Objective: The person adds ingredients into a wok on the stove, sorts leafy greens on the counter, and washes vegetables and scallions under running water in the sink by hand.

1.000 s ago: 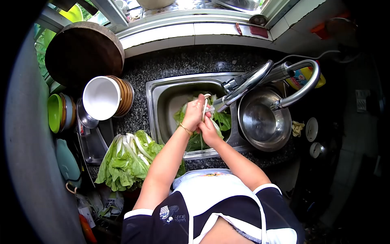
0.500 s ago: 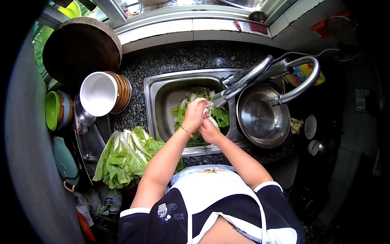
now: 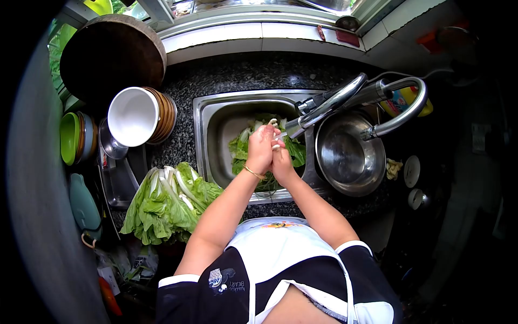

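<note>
As I watch remotely, the left hand (image 3: 260, 149) and right hand (image 3: 281, 163) clasp pale stems (image 3: 273, 122) over the sink (image 3: 198, 135), beneath the faucet (image 3: 295, 128); a tip (mostly hidden earlier) now shows, suggesting a shifted grip.

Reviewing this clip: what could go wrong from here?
Slipping: the left hand and right hand are closed around a pale stalk, which might slide free.

Bumping: both hands are close to the tap, so lifting them could knock it.

Spilling: the pile of leafy greens beside the sink lies against or very near the left arm; an outward swing might push some off.
</note>
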Demonstrator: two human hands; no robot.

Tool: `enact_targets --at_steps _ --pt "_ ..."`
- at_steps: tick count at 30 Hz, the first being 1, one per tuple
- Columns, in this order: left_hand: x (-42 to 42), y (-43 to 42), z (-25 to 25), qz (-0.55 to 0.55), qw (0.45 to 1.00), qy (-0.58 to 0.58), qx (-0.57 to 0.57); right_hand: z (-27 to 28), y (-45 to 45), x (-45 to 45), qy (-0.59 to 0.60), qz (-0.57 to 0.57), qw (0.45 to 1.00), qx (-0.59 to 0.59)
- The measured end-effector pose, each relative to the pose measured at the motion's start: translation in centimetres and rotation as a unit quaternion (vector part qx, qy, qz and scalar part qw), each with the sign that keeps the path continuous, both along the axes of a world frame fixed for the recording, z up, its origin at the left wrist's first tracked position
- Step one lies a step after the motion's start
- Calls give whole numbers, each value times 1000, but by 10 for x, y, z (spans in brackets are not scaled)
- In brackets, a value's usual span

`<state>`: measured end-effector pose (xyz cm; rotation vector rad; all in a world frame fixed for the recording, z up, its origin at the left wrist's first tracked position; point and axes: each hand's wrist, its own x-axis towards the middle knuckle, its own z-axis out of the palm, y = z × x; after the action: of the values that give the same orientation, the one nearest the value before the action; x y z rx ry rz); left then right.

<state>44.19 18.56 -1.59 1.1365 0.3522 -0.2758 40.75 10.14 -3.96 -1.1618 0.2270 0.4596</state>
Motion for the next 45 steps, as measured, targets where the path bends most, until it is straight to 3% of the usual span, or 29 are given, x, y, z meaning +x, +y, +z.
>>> enact_targets --at_steps 2,3,5,6,9,11,12,13,15,17,18,19,21,22,23,25,26,27,29,31,33,35,37,39,41,42,43,45 --pt "9 8 -3 -34 993 95 -60 2 -1 -1 -31 14 999 -1" --pt "9 12 -1 -34 993 94 -61 4 -2 0 -52 42 998 -7" --pt "11 18 5 -71 979 89 -170 9 -3 2 -74 71 995 -15" --pt "10 19 22 -85 982 85 -143 18 2 4 -48 21 998 21" --pt "-10 25 -6 -90 986 57 -129 23 -1 13 29 -63 992 102" --pt "-30 12 -3 -51 993 43 -98 11 -12 18 45 -13 992 118" --pt "-39 0 -17 -26 998 -56 11 9 -10 22 37 -1 993 115" --pt "-43 -9 -13 0 981 -154 121 2 9 23 41 -129 987 86" --pt "-51 -5 -3 -8 984 -136 114 7 2 19 48 -74 976 199" --pt "-48 4 -1 -33 994 -71 72 20 13 17 66 -107 971 203" --pt "-47 0 -13 59 986 -106 110 28 18 15 84 -143 964 208" --pt "-47 7 -20 63 986 -106 111 26 17 14 84 -140 964 208" --pt "-46 24 -33 -85 962 -85 245 21 12 12 6 -26 997 73" --pt "-47 22 -40 -27 964 -119 237 23 11 11 -39 -23 998 -33" --pt "-51 21 -46 -27 964 -119 236 21 11 12 -40 -24 998 -33" --pt "-53 14 -17 -32 994 -32 101 18 9 14 60 -65 995 -45" --pt "-55 2 -24 19 986 -120 114 19 8 17 112 -95 988 42" --pt "-56 4 -23 19 986 -120 114 22 9 16 112 -95 988 42" --pt "-58 11 -19 -29 999 41 -4 26 12 15 102 -97 983 119" --pt "-54 8 -11 3 999 19 -37 21 12 15 97 -71 983 138" --pt "-51 5 -3 70 997 -16 -41 8 17 12 -12 -84 991 102" --pt "-52 12 -11 31 998 -17 -45 6 4 17 -18 -43 998 52" --pt "-50 18 -6 -61 994 9 -86 14 -4 24 96 -59 992 63" --pt "-47 22 -1 -63 992 24 -111 17 -7 28 116 -65 986 102" --pt "-44 26 -1 -66 994 40 -73 27 -3 32 88 -10 994 71" --pt "-40 30 1 -70 992 28 -102 33 -11 31 43 136 989 29" --pt "-35 31 6 -69 992 21 -100 36 -3 26 -22 143 987 -63" --pt "-31 36 8 -94 988 23 -117 34 -2 30 -53 148 984 -81"
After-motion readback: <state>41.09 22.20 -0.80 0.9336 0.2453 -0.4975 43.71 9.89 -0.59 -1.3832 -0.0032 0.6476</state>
